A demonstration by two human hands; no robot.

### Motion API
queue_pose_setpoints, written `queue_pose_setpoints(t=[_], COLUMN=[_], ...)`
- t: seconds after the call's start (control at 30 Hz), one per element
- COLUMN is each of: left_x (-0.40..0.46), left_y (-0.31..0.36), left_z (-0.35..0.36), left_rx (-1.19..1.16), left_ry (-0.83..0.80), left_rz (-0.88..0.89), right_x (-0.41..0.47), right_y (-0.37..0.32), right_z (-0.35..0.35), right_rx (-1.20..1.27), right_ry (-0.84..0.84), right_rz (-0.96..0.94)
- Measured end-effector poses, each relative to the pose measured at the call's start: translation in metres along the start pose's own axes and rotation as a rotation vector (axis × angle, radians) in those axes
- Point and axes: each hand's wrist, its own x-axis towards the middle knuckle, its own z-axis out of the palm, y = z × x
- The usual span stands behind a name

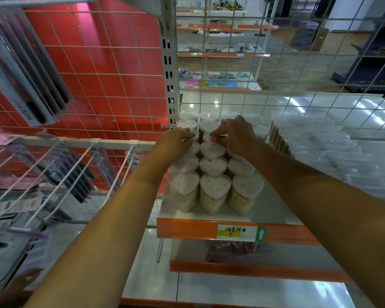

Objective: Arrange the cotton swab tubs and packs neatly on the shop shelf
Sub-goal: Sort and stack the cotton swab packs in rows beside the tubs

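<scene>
1. Far left, the hanging packets (pixel 27 70) on the wire racks are not part of this job, but the left forearm passes just beside them. In my view a careless pull back could snag one off its hook.

2. The left hand (pixel 176 141) is down on the left column of heart-shaped cotton swab tubs (pixel 212 167), fingers curled over a lid in the middle rows. It looks like a light fingertip hold on a tub, though its palm hides the contact. The tubs stand packed in three columns on the white shelf (pixel 273 215), touching one another. A sideways nudge here could shove the outer tub toward the shelf's left edge, where nothing but the slotted upright (pixel 168 63) stands.

3. The right hand (pixel 236 134) pinches the lid of a tub in the centre column, fingertips together on its rim. If it lifts by the lid alone, I would guess the lid might pop and spill swabs.

4. The front row sits near the orange price rail (pixel 209 227). Pushing rows forward could tip one over it.

5. Right of the tubs, the clear packs (pixel 316 147) lie in a slumped heap just beside them. The right forearm crossing above could drag that slippery plastic out of line.
</scene>
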Motion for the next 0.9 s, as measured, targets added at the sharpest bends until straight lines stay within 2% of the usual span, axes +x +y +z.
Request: queue_pose_setpoints(t=[0.2,0.3,0.4,0.57,0.63,0.77,0.9], left_x=[0.002,0.006,0.013,0.027,0.030,0.033,0.036], left_y=[0.000,-0.001,-0.001,-0.002,-0.003,-0.005,-0.002], left_z=[0.001,0.001,-0.003,-0.002,0.000,0.002,-0.004], left_rx=[0.006,-0.076,-0.078,0.081,0.106,0.093,0.069], left_ry=[-0.001,0.050,0.093,-0.060,-0.068,-0.065,-0.005], left_rz=[-0.013,-0.048,-0.065,-0.086,-0.094,-0.113,-0.089], right_x=[0.000,0.001,0.005,0.006,0.005,0.011,0.022], right_y=[0.000,0.002,-0.001,-0.007,-0.007,-0.003,-0.005], right_z=[0.002,0.004,0.005,0.003,0.002,0.004,0.004], right_rx=[-0.034,0.090,0.175,0.192,0.158,0.186,0.154], right_ry=[-0.005,0.053,0.111,-0.080,-0.096,-0.071,0.024], right_rz=[0.000,0.049,0.014,-0.051,-0.058,-0.057,-0.015])
